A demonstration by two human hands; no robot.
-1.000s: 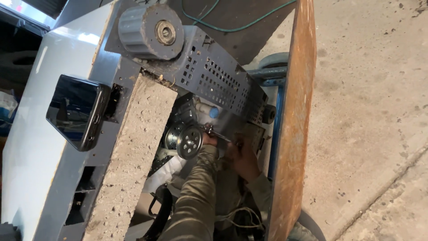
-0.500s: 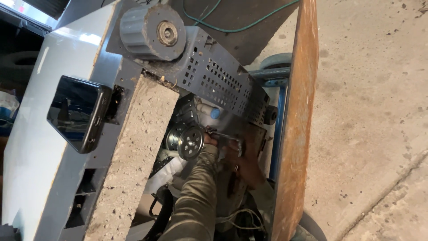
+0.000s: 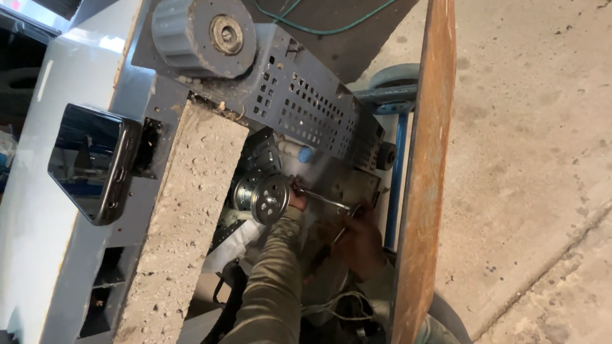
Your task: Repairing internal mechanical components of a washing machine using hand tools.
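Gripping a slim steel wrench [image 3: 325, 202], right hand [image 3: 360, 245]; left hand [image 3: 297, 202] hidden, grip untellable, beside ribbed pulley [image 3: 270, 198]

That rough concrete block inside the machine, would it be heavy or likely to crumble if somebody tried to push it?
The concrete block looks solid and thick, so probably heavy and stiff. Its pitted, gritty face suggests good grip, though edges might shed crumbs. It seems wedged within the grey metal frame, so it likely would not slide easily.

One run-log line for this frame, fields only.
left hand: at metal pulley | right hand: grips wrench | setting: inside upturned appliance, concrete block alongside
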